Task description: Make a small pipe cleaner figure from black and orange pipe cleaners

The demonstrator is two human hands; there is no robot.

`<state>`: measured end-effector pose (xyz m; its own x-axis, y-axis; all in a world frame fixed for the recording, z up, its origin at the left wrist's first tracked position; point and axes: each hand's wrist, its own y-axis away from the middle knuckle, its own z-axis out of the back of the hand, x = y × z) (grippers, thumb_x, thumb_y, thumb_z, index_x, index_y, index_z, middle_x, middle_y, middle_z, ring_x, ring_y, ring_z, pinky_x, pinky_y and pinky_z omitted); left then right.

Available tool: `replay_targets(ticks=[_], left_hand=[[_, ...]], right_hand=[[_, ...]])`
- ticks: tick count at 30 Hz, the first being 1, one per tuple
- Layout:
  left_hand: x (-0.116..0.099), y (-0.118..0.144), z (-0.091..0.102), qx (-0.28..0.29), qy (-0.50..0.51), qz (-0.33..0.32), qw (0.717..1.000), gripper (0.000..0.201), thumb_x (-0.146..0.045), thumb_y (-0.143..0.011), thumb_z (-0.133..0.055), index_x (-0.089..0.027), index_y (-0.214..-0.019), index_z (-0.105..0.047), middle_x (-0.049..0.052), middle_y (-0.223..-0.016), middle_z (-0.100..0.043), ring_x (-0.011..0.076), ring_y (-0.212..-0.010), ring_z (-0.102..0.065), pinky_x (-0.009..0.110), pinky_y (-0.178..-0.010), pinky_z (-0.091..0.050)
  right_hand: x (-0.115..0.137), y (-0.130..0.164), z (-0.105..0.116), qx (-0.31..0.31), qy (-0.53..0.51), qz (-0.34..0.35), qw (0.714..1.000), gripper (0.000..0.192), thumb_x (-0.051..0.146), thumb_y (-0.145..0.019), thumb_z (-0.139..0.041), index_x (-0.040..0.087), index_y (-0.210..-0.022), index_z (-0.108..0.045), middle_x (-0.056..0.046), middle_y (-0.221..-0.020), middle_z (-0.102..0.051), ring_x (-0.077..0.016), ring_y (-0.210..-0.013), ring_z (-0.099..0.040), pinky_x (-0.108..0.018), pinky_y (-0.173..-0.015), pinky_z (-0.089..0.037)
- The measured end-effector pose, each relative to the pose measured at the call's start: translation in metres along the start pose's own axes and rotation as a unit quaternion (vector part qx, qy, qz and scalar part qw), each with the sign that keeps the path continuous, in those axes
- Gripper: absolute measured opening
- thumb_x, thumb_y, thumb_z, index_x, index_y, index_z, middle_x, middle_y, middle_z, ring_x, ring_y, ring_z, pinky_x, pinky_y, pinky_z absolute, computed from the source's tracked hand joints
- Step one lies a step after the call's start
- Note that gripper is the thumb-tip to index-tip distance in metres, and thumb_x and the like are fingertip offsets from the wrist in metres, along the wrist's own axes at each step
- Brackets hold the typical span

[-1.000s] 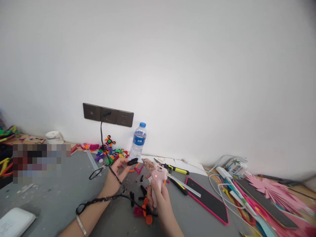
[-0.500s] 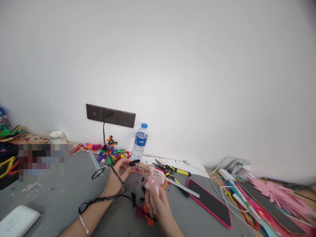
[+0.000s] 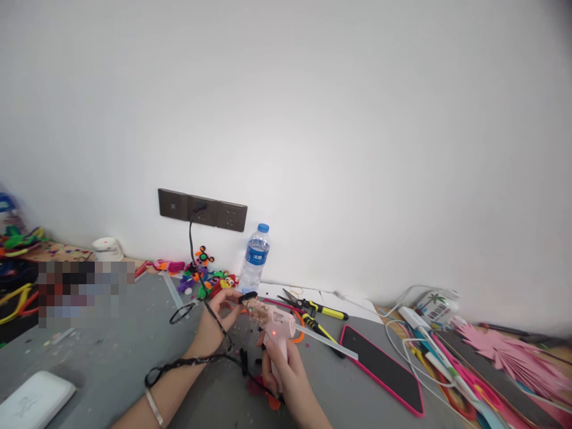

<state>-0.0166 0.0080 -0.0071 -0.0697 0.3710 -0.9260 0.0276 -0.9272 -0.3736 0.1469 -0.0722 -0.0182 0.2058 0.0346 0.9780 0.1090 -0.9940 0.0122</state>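
Note:
My right hand (image 3: 283, 363) is wrapped around the handle of a pink hot glue gun (image 3: 280, 325) with a lit red light. A clear glue stick (image 3: 328, 342) sticks out of its back end. The gun's crusted nozzle end points left, at a small fuzzy black piece (image 3: 247, 297) pinched in the fingers of my left hand (image 3: 218, 313). Whether nozzle and piece touch, I cannot tell. The black power cord (image 3: 192, 238) hangs from the wall socket and loops across my left forearm. Below the hands lie black and orange fuzzy bits (image 3: 273, 402), partly hidden.
A water bottle (image 3: 256, 256) stands by the wall beside colourful fuzzy figures (image 3: 203, 280). Yellow-black pliers (image 3: 328, 311) and a pink-edged phone (image 3: 382, 369) lie to the right, near white cables and pink paper (image 3: 513, 357). A white box-like device (image 3: 36, 399) sits at front left.
The glue gun's nozzle end has shifted slightly left, closer to the black piece. The whole view has moved a little. Both hands keep their hold.

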Motion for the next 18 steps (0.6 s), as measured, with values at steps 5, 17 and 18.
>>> replay_targets(ticks=[5, 17, 18], left_hand=[[-0.0026, 0.0002, 0.0000, 0.013, 0.001, 0.001, 1.000, 0.016, -0.031, -0.072, -0.069, -0.017, -0.079, -0.067, 0.004, -0.075, -0.067, 0.0166, -0.066, -0.061, 0.026, -0.061, -0.049], [0.0053, 0.0005, 0.0007, 0.009, -0.008, -0.015, 1.000, 0.014, -0.027, -0.074, -0.067, -0.017, -0.083, -0.066, 0.004, -0.079, -0.068, 0.0161, -0.067, -0.060, 0.026, -0.063, -0.049], [0.0066, 0.0010, 0.0008, 0.008, -0.009, -0.016, 1.000, 0.013, -0.027, -0.075, -0.066, -0.017, -0.084, -0.066, 0.004, -0.079, -0.068, 0.0159, -0.067, -0.060, 0.026, -0.064, -0.049]], right_hand=[[0.0027, -0.0005, -0.0013, -0.001, 0.014, -0.007, 1.000, 0.057, 0.072, -0.076, -0.055, 0.015, -0.086, -0.055, 0.011, -0.032, -0.039, -0.0039, -0.028, -0.021, -0.016, -0.033, -0.020], [-0.0016, 0.0010, 0.0007, -0.024, 0.032, -0.010, 0.999, 0.054, 0.069, -0.079, -0.054, 0.015, -0.087, -0.055, 0.011, -0.035, -0.038, -0.0046, -0.031, -0.022, -0.016, -0.034, -0.019], [-0.0015, 0.0010, 0.0002, -0.028, 0.029, -0.012, 0.999, 0.055, 0.069, -0.079, -0.054, 0.015, -0.087, -0.055, 0.011, -0.035, -0.038, -0.0044, -0.031, -0.022, -0.016, -0.034, -0.019]])
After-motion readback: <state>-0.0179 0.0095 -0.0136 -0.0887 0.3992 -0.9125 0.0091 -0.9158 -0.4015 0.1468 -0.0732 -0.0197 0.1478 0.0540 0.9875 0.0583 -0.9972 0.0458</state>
